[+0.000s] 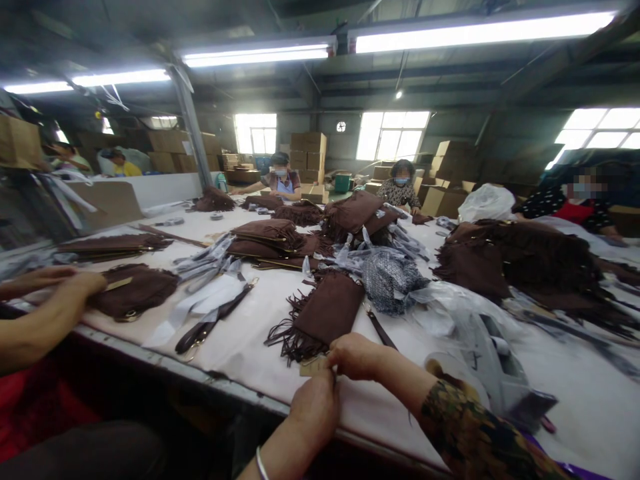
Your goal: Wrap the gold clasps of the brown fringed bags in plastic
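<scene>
Left hand (315, 402) and right hand (353, 355) pinch a tag (313, 366) in a joint grip at the near edge of a fringed bag (333, 307) on the table (240, 360); its fastening is unclear. A strap (220, 320) lies apart, more bags (265, 233) beyond.

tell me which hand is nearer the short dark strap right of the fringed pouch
Right. The right hand is just below and left of the strap; the left hand is farther off, lower and more to the left.
</scene>
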